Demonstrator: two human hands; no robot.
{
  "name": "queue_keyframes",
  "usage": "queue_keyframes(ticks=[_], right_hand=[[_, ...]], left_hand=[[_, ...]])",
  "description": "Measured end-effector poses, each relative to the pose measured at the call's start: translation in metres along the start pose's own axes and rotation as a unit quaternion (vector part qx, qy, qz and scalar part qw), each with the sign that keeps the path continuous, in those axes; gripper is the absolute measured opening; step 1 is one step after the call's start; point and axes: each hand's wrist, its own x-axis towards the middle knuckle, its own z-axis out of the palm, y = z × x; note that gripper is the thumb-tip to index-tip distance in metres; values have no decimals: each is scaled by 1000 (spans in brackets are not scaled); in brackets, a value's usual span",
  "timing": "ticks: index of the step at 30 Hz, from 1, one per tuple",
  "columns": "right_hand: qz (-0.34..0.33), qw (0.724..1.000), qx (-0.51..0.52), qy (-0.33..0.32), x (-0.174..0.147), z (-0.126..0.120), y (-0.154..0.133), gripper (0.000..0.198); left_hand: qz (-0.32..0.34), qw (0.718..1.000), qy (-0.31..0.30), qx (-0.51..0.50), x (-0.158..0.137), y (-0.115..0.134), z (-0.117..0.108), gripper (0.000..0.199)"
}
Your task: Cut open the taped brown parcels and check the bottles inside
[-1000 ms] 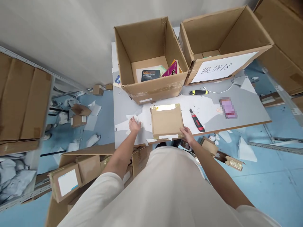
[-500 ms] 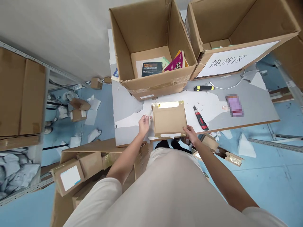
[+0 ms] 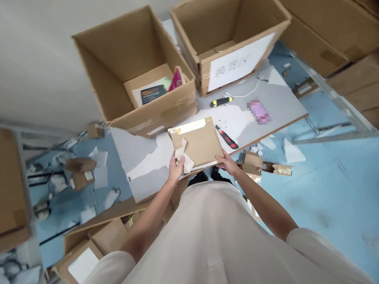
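Observation:
A small flat cardboard box (image 3: 198, 142) lies at the table's front edge, with clear tape and a white strip along its far side. My left hand (image 3: 175, 169) is closed on a torn piece of white paper (image 3: 184, 156), which hangs over the box's near left part. My right hand (image 3: 227, 163) grips the box's near right corner, thumb on top. Just right of the box rests a red and black utility knife (image 3: 227, 138). A yellow and black utility knife (image 3: 221, 102) lies farther back.
Behind stands a large open carton (image 3: 154, 120) with books inside. Beside it is another open carton (image 3: 204, 75) bearing a white paper sign. A blurred pink and purple object (image 3: 258, 111) lies on the table (image 3: 284, 104). Cartons and paper scraps litter the floor on both sides.
The view has turned, so the table appears tilted and shifted left. My left hand has brought the torn paper from beside the box over its near left part. My right hand keeps the corner.

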Motion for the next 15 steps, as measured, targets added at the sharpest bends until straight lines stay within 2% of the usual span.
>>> queue_keyframes(ticks=[2,3,5,6,8,10,13,15], right_hand=[[-90,995,2,40,-32,-17,1,78],[-138,987,0,80,-49,-27,4,79],[-209,959,-9,192,-85,-49,14,76],[-223,941,-11,255,-101,-60,22,73],[-213,902,8,375,-129,-80,40,67],[-166,867,64,466,-150,-96,61,62],[-94,821,180,533,-169,-112,95,55],[-82,791,225,563,-175,-118,116,53]], left_hand=[[40,999,-33,-3,-7,28,12,64],[56,997,-58,1,-9,43,23,68],[84,988,-129,11,-8,69,56,70],[98,980,-173,17,-7,78,79,68],[126,955,-267,35,-6,89,134,60],[148,924,-346,73,-9,88,195,54],[131,869,-439,187,-24,74,280,44],[99,826,-497,248,-37,64,323,42]])
